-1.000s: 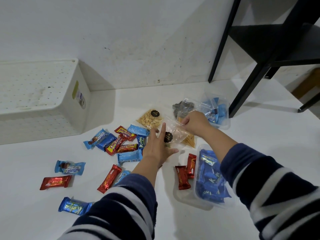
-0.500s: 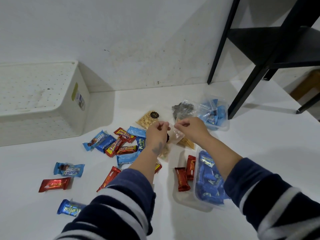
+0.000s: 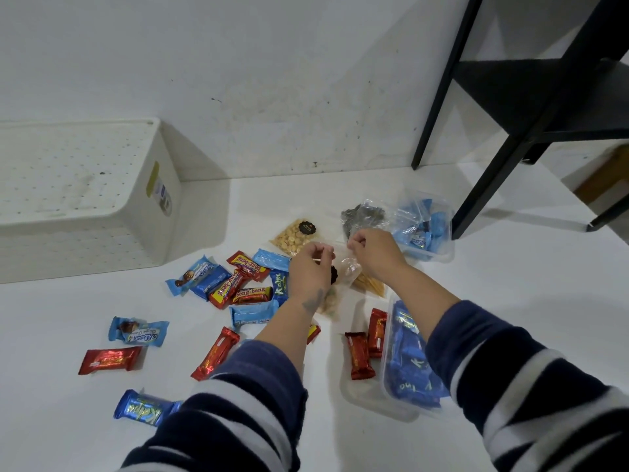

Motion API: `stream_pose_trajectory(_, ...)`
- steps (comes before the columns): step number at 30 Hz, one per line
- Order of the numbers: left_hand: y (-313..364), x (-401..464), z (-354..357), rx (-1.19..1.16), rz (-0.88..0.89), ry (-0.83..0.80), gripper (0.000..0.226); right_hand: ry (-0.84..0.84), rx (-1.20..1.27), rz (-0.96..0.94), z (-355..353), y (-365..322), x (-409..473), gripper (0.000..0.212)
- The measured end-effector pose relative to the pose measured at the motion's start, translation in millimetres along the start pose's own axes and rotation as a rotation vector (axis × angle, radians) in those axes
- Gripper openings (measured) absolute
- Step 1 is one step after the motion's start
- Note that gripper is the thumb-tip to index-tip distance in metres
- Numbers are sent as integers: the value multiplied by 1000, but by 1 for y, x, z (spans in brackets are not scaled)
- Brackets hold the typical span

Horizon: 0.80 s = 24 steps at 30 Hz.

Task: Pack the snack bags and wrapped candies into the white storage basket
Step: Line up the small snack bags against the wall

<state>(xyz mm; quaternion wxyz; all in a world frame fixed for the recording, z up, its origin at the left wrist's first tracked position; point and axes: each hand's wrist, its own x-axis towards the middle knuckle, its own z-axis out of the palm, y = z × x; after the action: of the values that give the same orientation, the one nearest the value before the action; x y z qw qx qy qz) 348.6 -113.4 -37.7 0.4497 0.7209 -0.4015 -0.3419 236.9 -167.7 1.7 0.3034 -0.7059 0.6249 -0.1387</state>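
Since a second ago we have lifted the clear snack bag (image 3: 343, 267), both hands, left (image 3: 311, 267) and right (image 3: 371, 253), pinching its top; the white storage basket (image 3: 102, 219) waits at ten o'clock, and slick film may slip.

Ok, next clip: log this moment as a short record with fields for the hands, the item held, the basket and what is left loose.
left hand: left hand pinches the top edge of the clear snack bag
right hand: right hand pinches the same edge from the other side
held item: clear snack bag with a dark round sticker, lifted between both hands
basket: white storage basket at far left, nothing visible inside
loose items: wrapped candies scattered on the white surface; peanut bag behind the hands
progress: nothing packed yet
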Motion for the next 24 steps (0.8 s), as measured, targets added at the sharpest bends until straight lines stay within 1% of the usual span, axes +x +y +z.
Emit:
stream_pose_trajectory(1,-4,-2,-2,41,43,15,5,-12,19,-3,0,0,2,18)
stream_pose_trajectory(2,-9,-5,-3,109,97,45,9,-27,40,-5,-1,0,3,16)
stream_pose_trajectory(4,-21,-11,-7,281,168,78,35,-51,82,-19,-3,2,7,13)
stream_pose_trajectory(5,-29,-13,-8,335,185,56,45,-54,103,-34,-3,3,8,11)
stream_pose_trajectory(6,-34,-16,-9,331,162,-10,53,-50,122,-50,-3,5,9,11)
stream_pose_trajectory(8,-43,-21,-8,215,90,-132,63,-19,193,-65,1,9,6,11)
stream_pose_trajectory(9,-47,-23,-7,208,68,-138,65,8,249,-61,6,13,3,16)
stream_pose_trajectory(11,-46,-29,-5,300,45,-96,63,77,339,-37,17,21,-6,29)
stream_pose_trajectory(13,-42,-31,-4,349,26,-59,63,111,369,-3,27,27,-16,35)
stream_pose_trajectory(18,-36,-37,-3,310,20,-25,66,58,346,50,46,23,-25,49)
stream_pose_trajectory(21,-31,-36,-12,324,90,24,66,61,358,-18,44,10,-20,50)
stream_pose_trajectory(24,-20,-9,-34,327,200,113,68,90,361,-115,36,-24,0,51)
